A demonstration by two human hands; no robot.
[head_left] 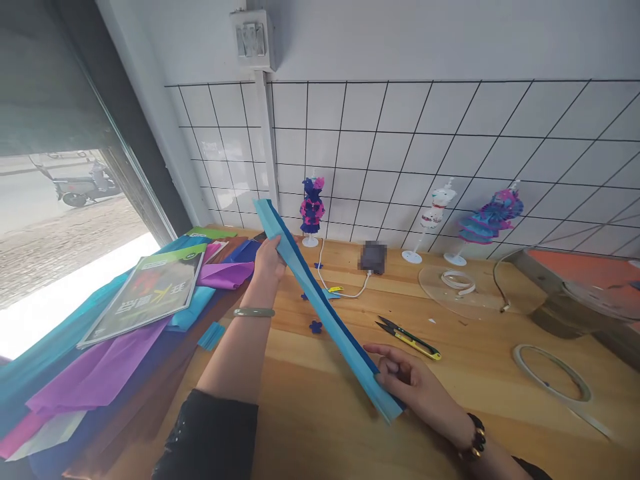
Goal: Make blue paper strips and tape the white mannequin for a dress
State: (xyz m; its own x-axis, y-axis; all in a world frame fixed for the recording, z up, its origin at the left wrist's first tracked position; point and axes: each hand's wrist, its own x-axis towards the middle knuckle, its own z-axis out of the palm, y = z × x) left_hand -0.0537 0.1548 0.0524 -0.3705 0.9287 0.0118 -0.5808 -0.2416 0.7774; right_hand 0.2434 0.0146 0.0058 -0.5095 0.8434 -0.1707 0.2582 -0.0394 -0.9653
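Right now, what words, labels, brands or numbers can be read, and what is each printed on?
Booklet on the coloured paper sheets: large white characters and a yellow mark on the cover, seen upside down and too blurred to quote.
Green band at the booklet's top edge: small white print, too small to read.
Yellow tag on the white cable: no legible text.
Folded blue paper strip, held by the left hand and right hand: no print.

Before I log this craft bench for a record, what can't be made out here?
Head view only:
- Dark device by the wall: blurred out.
- Booklet cover: print too small, tilted.
- Right hand fingertips: hidden behind the folded blue paper strip.
- Orange-topped object: cut off by the right edge.
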